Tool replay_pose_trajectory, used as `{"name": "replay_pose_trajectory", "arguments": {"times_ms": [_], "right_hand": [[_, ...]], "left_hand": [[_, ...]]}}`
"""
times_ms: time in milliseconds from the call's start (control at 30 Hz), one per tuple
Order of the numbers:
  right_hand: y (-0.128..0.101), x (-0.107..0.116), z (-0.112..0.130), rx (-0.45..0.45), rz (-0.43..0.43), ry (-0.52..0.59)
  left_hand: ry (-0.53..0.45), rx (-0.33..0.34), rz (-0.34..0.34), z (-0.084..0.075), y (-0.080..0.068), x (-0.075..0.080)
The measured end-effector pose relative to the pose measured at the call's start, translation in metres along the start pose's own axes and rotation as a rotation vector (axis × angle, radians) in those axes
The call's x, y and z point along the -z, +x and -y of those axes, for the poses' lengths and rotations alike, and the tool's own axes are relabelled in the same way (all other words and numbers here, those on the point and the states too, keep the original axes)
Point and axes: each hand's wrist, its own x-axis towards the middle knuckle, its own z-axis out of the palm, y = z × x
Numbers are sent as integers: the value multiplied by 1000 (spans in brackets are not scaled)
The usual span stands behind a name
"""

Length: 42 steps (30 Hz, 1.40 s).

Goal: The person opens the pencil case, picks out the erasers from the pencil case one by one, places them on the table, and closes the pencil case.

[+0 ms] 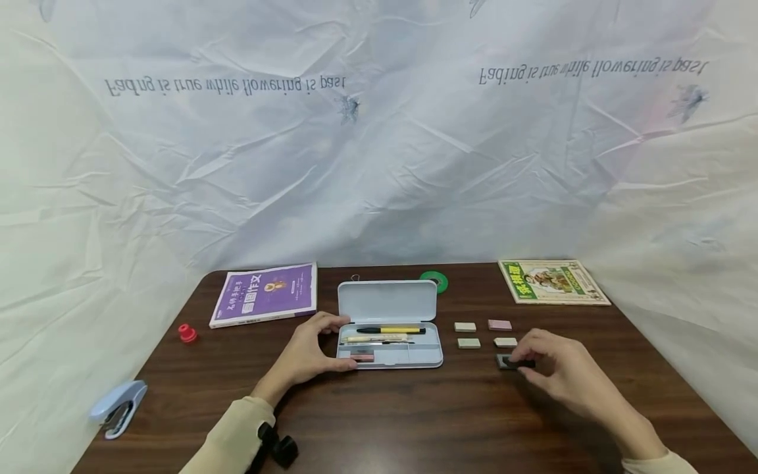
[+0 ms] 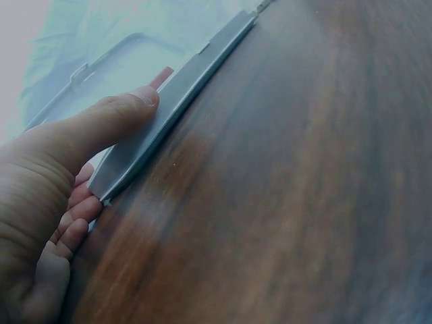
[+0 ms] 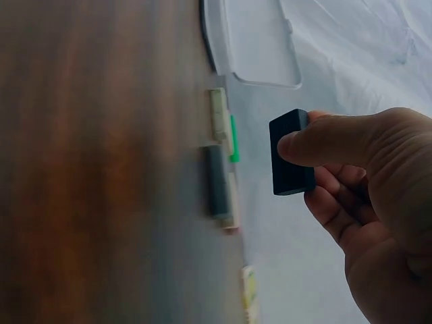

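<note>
An open pale-blue pencil case [image 1: 389, 326] lies mid-table with pens and a small red eraser [image 1: 362, 357] inside. My left hand [image 1: 310, 352] holds the case's left front corner, thumb [image 2: 111, 121] pressed on its rim [image 2: 169, 111]. To the right, my right hand [image 1: 547, 365] pinches a small black eraser [image 1: 508, 361] between thumb and fingers; in the right wrist view the black eraser [image 3: 290, 152] is lifted off the wood. Several pale erasers [image 1: 464, 326] lie in rows just beyond it.
A purple book [image 1: 265, 294] lies back left, a green-bordered book [image 1: 552, 281] back right, and a green tape roll [image 1: 435, 281] behind the case lid. A red cap [image 1: 187, 333] and a light-blue stapler [image 1: 118, 407] sit at the left edge. Crumpled sheeting surrounds the table.
</note>
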Motion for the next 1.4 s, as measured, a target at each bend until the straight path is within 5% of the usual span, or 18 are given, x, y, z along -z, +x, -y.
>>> {"name": "replay_pose_trajectory", "arguments": {"times_ms": [233,500,667,867,1100,1400], "right_hand": [[-16,-9,-4,-21,53,40],[-17,-4,-7,-132,258,141],[-15,-2,-7,-139,291,154],[-9,3,-3,-116,195,169],[29,6,9,-98,-5,116],[82,-16,23,-118,-24,246]], "left_hand": [[1,9,5,-1,2,0],[6,-1,0,1,2,0],[9,1,-6,2,1,0],[-5,17,5,-1,0,1],[-3,22,4,-2,0,1],[3,16,6,-2,0,0]]}}
